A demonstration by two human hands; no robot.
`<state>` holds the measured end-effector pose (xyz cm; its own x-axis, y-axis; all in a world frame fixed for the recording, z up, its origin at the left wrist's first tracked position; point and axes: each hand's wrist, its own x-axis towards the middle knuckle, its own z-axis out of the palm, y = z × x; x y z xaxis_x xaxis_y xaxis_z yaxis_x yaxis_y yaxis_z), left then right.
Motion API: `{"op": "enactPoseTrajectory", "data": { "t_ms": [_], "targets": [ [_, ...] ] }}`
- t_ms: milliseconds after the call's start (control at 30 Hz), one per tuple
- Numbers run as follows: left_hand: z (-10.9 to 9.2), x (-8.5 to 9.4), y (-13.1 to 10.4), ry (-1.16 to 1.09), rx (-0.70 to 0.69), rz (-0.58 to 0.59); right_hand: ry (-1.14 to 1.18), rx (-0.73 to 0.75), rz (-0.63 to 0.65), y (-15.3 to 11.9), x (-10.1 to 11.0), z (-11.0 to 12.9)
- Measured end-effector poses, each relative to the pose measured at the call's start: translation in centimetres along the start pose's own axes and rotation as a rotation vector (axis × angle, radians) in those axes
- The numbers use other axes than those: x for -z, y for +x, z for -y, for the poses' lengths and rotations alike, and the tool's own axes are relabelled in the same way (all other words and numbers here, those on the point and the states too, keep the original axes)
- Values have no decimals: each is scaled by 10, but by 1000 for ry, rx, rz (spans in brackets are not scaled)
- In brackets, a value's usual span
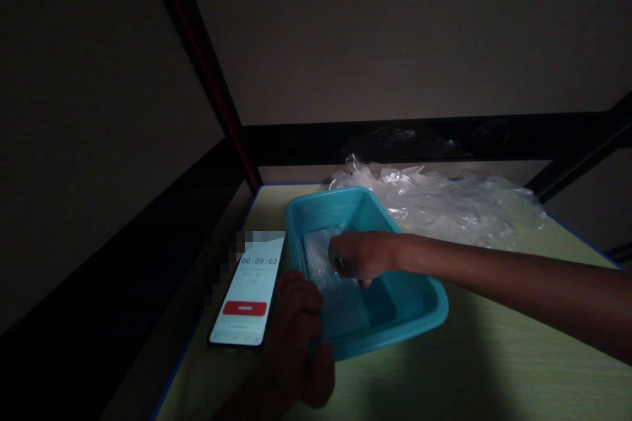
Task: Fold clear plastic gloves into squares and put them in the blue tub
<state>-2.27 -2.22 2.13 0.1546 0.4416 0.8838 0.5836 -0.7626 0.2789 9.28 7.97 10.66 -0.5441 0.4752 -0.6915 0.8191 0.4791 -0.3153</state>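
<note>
A turquoise plastic basin (419, 302) stands on the table. My left hand (301, 335) is curled over its near left corner, gripping the rim. Inside, a flat clear plastic bag (340, 309) lies along the basin's left side and bottom. My right hand (363, 253) reaches in from the right with bent fingers, closed at the upper part of the bag. The fingertips are partly hidden and dark, so the exact hold on the plastic is hard to see.
A phone (244, 309) showing a running timer lies left of the basin, close to my left hand. Behind and to the right, crumpled clear plastic bags (444, 204) are heaped on the light table (444, 375). Partition walls and a dark red post (212, 79) rise behind.
</note>
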Motion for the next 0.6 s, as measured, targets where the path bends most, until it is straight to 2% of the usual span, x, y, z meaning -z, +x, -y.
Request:
{"op": "enactPoseTrajectory", "data": {
  "t_ms": [167,300,367,600],
  "targets": [
    [2,-3,-3,1,-16,-33,-59,-43,-62,-11,8,1],
    [1,-2,-2,-8,-19,-24,-222,-31,-127,-16,9,0],
    [1,-2,-2,-5,-17,-20,-283,-17,-128,-15,7,0],
    [2,-2,-2,0,-20,-1,-286,53,-141,1,-5,-2]
  ]
}}
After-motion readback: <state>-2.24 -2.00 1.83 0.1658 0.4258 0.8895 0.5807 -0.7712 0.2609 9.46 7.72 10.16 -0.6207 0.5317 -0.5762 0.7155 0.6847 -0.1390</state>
